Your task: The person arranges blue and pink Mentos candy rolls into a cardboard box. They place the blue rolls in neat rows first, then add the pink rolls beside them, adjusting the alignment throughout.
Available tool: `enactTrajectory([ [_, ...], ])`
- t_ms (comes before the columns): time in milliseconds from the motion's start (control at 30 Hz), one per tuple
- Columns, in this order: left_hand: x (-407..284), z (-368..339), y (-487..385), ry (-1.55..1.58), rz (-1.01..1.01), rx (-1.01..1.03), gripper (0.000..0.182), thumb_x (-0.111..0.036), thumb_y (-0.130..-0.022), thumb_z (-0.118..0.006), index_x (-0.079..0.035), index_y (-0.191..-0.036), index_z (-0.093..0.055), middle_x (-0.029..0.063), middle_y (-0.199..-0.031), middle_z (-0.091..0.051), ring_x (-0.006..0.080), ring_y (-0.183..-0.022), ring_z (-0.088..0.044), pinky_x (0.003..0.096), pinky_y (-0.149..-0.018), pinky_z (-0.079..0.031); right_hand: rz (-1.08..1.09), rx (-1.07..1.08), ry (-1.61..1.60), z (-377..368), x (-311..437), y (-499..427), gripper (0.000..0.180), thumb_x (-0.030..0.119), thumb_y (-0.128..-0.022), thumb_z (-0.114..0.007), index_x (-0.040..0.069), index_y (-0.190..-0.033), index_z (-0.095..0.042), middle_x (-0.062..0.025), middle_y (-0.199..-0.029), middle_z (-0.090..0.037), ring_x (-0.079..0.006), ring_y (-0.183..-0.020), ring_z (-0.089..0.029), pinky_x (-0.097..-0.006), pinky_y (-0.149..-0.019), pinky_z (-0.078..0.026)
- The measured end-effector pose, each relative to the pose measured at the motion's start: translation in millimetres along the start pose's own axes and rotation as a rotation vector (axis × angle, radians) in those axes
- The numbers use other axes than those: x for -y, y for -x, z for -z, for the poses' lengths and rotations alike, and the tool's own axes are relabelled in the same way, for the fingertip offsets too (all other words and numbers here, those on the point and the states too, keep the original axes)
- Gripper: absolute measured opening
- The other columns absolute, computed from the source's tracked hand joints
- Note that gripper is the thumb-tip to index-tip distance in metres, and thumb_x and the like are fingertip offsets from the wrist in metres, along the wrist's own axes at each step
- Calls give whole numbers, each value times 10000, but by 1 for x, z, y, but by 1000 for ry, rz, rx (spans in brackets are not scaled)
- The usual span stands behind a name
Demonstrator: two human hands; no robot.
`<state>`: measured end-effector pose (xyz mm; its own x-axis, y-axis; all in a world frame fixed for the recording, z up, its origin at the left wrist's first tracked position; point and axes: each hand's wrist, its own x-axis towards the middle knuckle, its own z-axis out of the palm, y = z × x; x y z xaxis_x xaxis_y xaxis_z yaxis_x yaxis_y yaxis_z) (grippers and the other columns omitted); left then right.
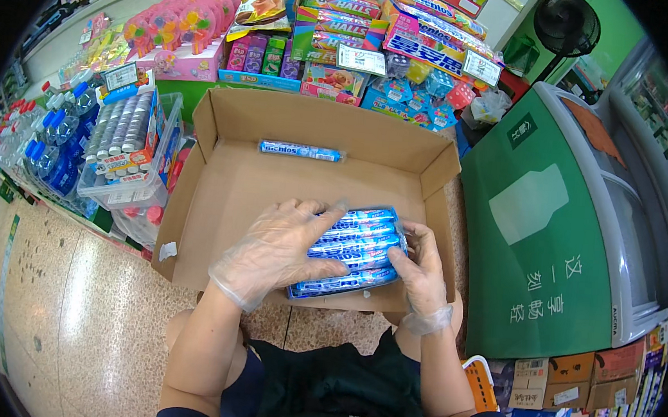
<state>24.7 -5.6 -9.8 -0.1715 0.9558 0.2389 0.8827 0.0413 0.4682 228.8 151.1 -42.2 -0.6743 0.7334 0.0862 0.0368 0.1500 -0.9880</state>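
Both hands wear thin clear plastic gloves. My left hand [278, 245] lies along the left side of a pack of blue Mentos rolls [361, 240], its thumb and fingers on the wrap. My right hand [423, 271] grips the pack's right edge, thumb on top. Several rolls lie side by side in the pack, which seems to be in clear film. I hold it over the near wall of a shallow open cardboard box [241, 189]. One loose blue Mentos roll [301, 150] rests on the box floor by the far wall. The fingers beneath the pack are hidden.
Beyond the box stands a candy display with Halls packs [339, 24] and Mentos boxes [436, 34]. Bottled drinks [57, 134] and a clear plastic bin [126, 189] crowd the left. A green chest freezer [532, 236] rises on the right, with cartons [568, 374] below it.
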Motion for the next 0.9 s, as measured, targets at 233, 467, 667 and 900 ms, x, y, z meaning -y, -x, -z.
enactTrajectory([
  [233,2,0,-1,34,-15,-10,791,-535,-864,-695,-69,-1471,-496,211,-1325,-584,392,-1202,-553,480,-1041,-432,-42,-8,-115,-7,2,-1,486,125,-940,-671,39,-1388,-506,-136,-1369,-540,-228,-1208,-533,-378,-1075,-419],
  [467,2,-3,-1,18,-10,2,783,-588,-869,-674,-98,-1462,-528,224,-1381,-560,405,-1274,-519,481,-1072,-419,389,-13,377,-1,-4,9,272,182,-869,-774,88,-1115,-710,-233,-1558,-396,-366,-1414,-395,-474,-1158,-329],
  [667,3,-3,2,-20,-56,-47,692,-576,-953,-568,-96,-1450,-537,227,-1453,-513,420,-1335,-474,542,-1132,-339,371,103,553,4,12,1,158,133,-843,-765,86,-993,-749,-225,-1585,-376,-390,-1394,-407,-472,-1158,-328],
  [900,-11,-7,6,-204,-105,-22,682,-545,-962,-570,-163,-1518,-462,222,-1576,-376,426,-1447,-356,633,-1155,-270,404,194,629,6,23,-8,138,132,-866,-738,92,-995,-714,-232,-1559,-410,-387,-1324,-451,-460,-1138,-335],
])
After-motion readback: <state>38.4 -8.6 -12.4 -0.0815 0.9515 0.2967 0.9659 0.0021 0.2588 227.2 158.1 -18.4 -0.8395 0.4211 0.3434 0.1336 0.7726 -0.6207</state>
